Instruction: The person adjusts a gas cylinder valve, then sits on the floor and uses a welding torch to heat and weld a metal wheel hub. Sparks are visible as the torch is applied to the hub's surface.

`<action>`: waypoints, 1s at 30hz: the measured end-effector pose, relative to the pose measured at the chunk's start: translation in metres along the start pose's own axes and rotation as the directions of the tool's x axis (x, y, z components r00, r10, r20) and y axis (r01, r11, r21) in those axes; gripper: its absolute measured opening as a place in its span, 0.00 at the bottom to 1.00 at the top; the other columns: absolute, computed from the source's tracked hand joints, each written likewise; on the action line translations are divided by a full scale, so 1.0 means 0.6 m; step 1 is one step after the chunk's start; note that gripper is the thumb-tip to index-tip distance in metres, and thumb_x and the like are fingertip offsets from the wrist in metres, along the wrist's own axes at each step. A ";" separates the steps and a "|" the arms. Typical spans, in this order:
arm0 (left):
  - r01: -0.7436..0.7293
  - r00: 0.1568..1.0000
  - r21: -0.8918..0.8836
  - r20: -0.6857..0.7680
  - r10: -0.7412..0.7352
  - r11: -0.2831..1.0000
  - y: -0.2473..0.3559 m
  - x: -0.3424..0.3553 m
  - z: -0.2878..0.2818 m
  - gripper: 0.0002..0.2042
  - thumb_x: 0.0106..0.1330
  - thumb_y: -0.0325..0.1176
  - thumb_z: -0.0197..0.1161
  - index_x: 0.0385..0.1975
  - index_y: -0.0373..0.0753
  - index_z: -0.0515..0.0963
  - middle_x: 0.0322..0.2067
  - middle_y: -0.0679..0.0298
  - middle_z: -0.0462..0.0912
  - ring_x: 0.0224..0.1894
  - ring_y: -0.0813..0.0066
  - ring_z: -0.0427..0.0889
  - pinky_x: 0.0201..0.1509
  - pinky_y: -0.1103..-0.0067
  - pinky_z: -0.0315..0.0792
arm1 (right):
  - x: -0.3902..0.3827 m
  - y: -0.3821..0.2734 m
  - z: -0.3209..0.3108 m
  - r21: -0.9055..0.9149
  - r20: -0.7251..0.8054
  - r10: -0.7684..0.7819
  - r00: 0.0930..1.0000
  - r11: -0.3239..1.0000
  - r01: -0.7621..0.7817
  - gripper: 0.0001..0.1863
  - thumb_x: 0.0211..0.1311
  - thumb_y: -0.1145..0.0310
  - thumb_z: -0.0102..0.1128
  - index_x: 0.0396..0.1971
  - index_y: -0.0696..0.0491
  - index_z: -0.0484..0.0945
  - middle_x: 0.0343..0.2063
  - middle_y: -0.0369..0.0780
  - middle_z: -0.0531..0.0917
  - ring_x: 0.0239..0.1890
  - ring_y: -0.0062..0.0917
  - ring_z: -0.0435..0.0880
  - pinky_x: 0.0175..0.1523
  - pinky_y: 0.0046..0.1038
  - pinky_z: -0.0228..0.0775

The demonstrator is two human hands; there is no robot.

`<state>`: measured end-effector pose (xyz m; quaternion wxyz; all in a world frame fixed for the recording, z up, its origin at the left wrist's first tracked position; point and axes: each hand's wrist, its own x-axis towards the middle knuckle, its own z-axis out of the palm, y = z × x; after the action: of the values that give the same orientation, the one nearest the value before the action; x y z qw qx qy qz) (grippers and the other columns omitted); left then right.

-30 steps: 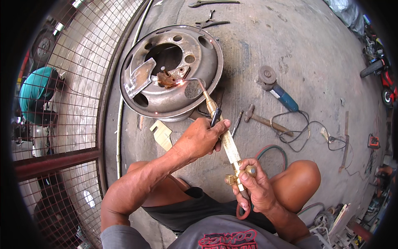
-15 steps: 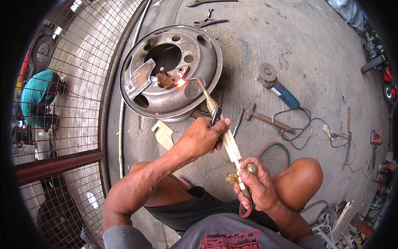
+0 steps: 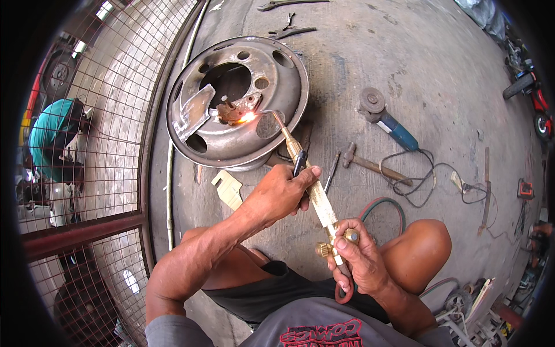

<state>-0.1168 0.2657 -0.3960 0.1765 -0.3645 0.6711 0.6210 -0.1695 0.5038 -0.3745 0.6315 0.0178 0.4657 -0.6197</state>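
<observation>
A brass gas torch (image 3: 322, 206) runs up and left from my lap, its bent tip lit. My left hand (image 3: 283, 191) is closed around the upper part of its handle, with a small black piece (image 3: 300, 162) by the thumb. My right hand (image 3: 359, 257) grips the lower end at the brass valve knobs. The flame meets the edge of a rusty metal plate (image 3: 234, 111) with a bolt standing in it, glowing there. That plate rests on a grey steel wheel rim (image 3: 283, 75), beside a bare metal plate (image 3: 194, 113).
On the concrete floor to the right lie an angle grinder (image 3: 393, 128), a hammer (image 3: 378, 166) and cords. A tan cut-out template (image 3: 228, 189) lies near my left forearm. Pliers (image 3: 293, 32) lie beyond the rim. Left, behind a mesh fence (image 3: 115, 115), a person in teal (image 3: 51, 136) bends over.
The flame has shifted slightly left along the rusty plate's edge and looks larger and brighter. Both hands keep the same hold on the torch.
</observation>
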 end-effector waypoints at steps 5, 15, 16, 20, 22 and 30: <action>0.000 1.000 -0.026 0.000 0.000 1.000 0.018 -0.008 0.002 0.28 0.78 0.57 0.56 0.22 0.37 0.79 0.15 0.65 0.78 0.16 0.81 0.71 0.21 0.79 0.64 | 0.002 0.000 -0.002 -0.014 0.010 -0.006 1.000 1.000 0.006 0.11 0.80 0.61 0.55 0.52 0.45 0.64 0.27 0.39 0.78 0.12 0.16 0.73 0.12 0.18 0.62; 0.004 1.000 -0.059 -0.009 -0.004 0.998 0.023 0.003 0.005 0.27 0.77 0.56 0.57 0.25 0.37 0.78 0.15 0.65 0.78 0.15 0.81 0.70 0.20 0.79 0.63 | 0.008 -0.005 0.000 -0.038 -0.022 -0.007 1.000 0.999 0.006 0.12 0.80 0.60 0.55 0.51 0.45 0.63 0.26 0.38 0.77 0.11 0.15 0.72 0.10 0.19 0.60; -0.003 1.000 -0.074 -0.016 0.002 0.997 0.022 0.006 0.005 0.27 0.77 0.57 0.57 0.25 0.37 0.78 0.15 0.65 0.78 0.15 0.81 0.70 0.20 0.79 0.63 | 0.009 -0.006 0.002 -0.040 -0.027 -0.010 1.000 0.999 0.008 0.12 0.80 0.60 0.55 0.51 0.45 0.63 0.26 0.38 0.77 0.11 0.15 0.72 0.10 0.19 0.60; -0.021 0.999 -0.109 -0.027 0.018 0.994 0.022 0.014 0.002 0.28 0.77 0.57 0.57 0.25 0.37 0.78 0.15 0.64 0.78 0.15 0.80 0.70 0.19 0.79 0.63 | 0.019 -0.007 0.002 -0.042 -0.036 -0.018 0.999 0.999 0.017 0.12 0.80 0.60 0.56 0.51 0.46 0.64 0.26 0.38 0.77 0.11 0.15 0.72 0.10 0.19 0.60; -0.016 1.000 -0.093 -0.028 0.014 0.996 0.028 0.013 0.001 0.28 0.77 0.57 0.57 0.24 0.37 0.78 0.15 0.64 0.77 0.15 0.80 0.70 0.19 0.78 0.63 | 0.022 -0.008 0.002 -0.041 -0.034 -0.013 0.999 0.999 0.011 0.12 0.79 0.60 0.56 0.51 0.46 0.64 0.26 0.38 0.77 0.11 0.15 0.72 0.10 0.19 0.60; -0.014 0.999 -0.090 -0.052 0.009 0.996 0.035 0.018 -0.002 0.28 0.77 0.57 0.57 0.23 0.36 0.78 0.15 0.64 0.77 0.15 0.80 0.70 0.20 0.78 0.62 | 0.030 -0.008 0.006 -0.069 -0.060 -0.060 0.996 0.996 0.056 0.13 0.79 0.59 0.56 0.51 0.46 0.64 0.26 0.38 0.77 0.11 0.15 0.72 0.10 0.19 0.60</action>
<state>-0.1387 0.2611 -0.3883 0.1391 -0.3840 0.6488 0.6421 -0.1749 0.4870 -0.3806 0.5989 0.0024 0.5059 -0.6208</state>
